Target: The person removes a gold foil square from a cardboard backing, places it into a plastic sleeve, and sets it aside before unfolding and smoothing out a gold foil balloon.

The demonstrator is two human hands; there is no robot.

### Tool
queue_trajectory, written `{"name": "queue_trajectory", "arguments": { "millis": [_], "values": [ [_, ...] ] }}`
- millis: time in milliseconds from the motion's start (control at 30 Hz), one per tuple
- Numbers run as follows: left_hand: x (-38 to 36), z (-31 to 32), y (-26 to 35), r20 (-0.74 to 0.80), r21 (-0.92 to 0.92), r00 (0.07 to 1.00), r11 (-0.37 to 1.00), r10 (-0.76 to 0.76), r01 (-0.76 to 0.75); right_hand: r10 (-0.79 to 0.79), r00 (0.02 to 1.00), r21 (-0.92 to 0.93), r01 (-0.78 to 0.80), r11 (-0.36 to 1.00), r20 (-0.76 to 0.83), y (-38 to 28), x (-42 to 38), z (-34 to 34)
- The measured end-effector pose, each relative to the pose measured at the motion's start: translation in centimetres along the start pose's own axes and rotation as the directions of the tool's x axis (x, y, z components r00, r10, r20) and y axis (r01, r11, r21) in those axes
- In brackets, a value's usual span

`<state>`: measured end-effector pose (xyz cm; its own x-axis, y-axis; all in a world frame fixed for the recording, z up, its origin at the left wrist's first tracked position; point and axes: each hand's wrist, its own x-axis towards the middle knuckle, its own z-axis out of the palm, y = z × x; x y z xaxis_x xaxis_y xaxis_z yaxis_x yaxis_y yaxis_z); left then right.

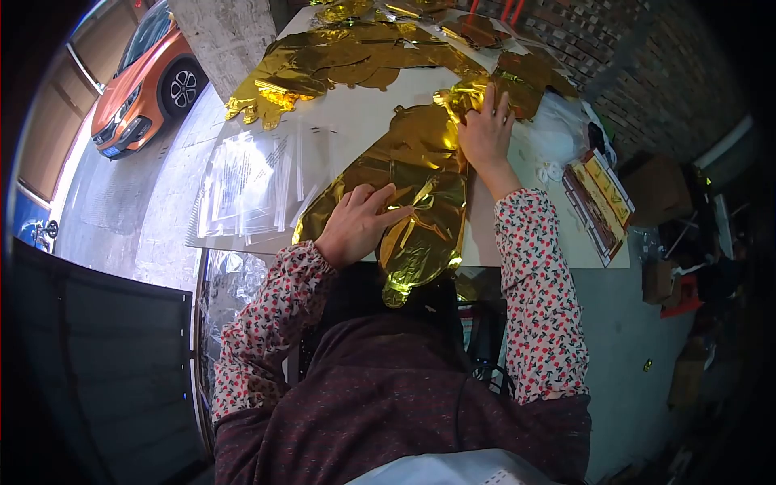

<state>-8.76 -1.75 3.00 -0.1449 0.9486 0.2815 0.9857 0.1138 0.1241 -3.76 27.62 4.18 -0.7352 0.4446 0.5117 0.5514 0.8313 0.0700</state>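
A flat, uninflated gold foil balloon point(427, 158) lies creased across the near part of the white table, its lower end hanging past the front edge toward my lap. My left hand point(356, 224) rests on the foil's left side, fingers stretched out over it. Farther up, my right hand point(487, 136) lies with fingers apart on the foil's crumpled upper right part. Under the palms, the foil is hidden.
More flat gold foil pieces point(364, 52) cover the far table. Clear plastic bags point(246, 182) are stacked at left, with printed cards point(600, 202) and a whitish plastic bag point(558, 129) at right. An orange car point(145, 85) stands beyond the table.
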Motion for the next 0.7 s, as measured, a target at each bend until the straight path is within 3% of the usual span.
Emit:
{"name": "queue_trajectory", "arguments": {
  "millis": [100, 367, 467, 567, 667, 700],
  "values": [
    [0.1, -0.2, 0.2, 0.001, 0.005, 1.000, 1.000, 0.001, -0.001, 0.127, 0.987, 0.028, -0.130, 0.991, 0.098, 0.9, 0.3, 0.8],
    [0.0, -0.1, 0.1, -0.003, -0.019, 1.000, 1.000, -0.001, 0.001, 0.335, 0.930, 0.063, -0.347, 0.936, 0.154, 2.6, 0.1, 1.8],
    [0.1, -0.2, 0.2, -0.007, -0.018, 1.000, 1.000, -0.001, 0.001, 0.382, 0.915, 0.165, -0.400, 0.902, 0.131, 2.6, 0.2, 1.7],
    [0.0, -0.1, 0.2, -0.021, -0.007, 1.000, 1.000, 0.005, -0.005, 0.462, 0.878, 0.423, -0.468, 0.776, 0.125, 2.2, 0.2, 0.4],
    [0.1, -0.1, 0.1, -0.025, -0.011, 1.000, 1.000, 0.006, -0.006, 0.324, 0.919, 0.583, -0.393, 0.711, 0.225, 2.6, 0.9, 2.3],
    [0.1, -0.1, 0.1, -0.024, -0.010, 1.000, 1.000, 0.006, -0.007, 0.301, 0.935, 0.624, -0.351, 0.699, 0.189, 2.5, 0.8, 2.9]
  ]
}}
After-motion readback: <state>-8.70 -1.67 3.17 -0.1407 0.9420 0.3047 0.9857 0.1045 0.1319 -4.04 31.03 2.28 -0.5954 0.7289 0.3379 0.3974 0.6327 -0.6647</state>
